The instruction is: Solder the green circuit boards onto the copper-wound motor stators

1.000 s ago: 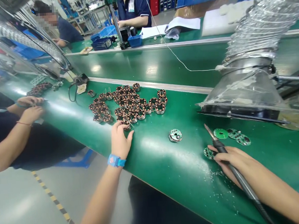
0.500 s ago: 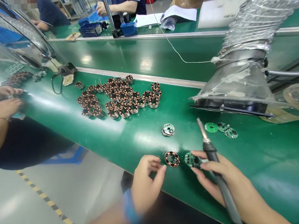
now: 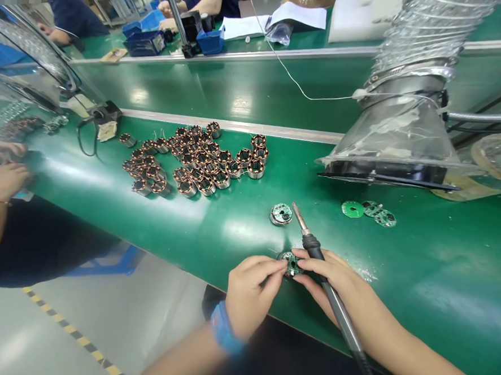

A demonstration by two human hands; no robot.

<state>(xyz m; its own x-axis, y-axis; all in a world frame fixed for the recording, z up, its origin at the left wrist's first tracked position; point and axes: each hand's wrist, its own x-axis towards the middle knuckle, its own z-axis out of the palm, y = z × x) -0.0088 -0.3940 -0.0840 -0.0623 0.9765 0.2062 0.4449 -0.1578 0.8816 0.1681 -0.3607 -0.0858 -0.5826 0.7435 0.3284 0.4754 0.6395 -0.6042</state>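
Observation:
A round green circuit board (image 3: 291, 266) lies over a copper-wound motor stator near the table's front edge, covering most of it. The fingertips of my left hand (image 3: 257, 289), which wears a blue wristband, pinch the left rim of this pair. From the other side my right hand (image 3: 337, 284) holds the board's right edge with its fingertips. A soldering iron (image 3: 323, 273) is also gripped in my right hand, its tip pointing up and away. Just beyond stands another stator topped with a circuit board (image 3: 281, 214), close to the iron's tip.
Several copper-wound stators (image 3: 202, 159) stand grouped at centre-left. Loose round boards (image 3: 368, 209) lie to the right, below a fume extraction hood (image 3: 385, 162). A co-worker's hands (image 3: 5, 168) work at the far left. Blue bins (image 3: 210, 41) sit across the bench.
My right hand has moved left with the soldering iron and brought the circuit board over the stator. My left hand has closed its fingers at the rim, having been apart beside the stator.

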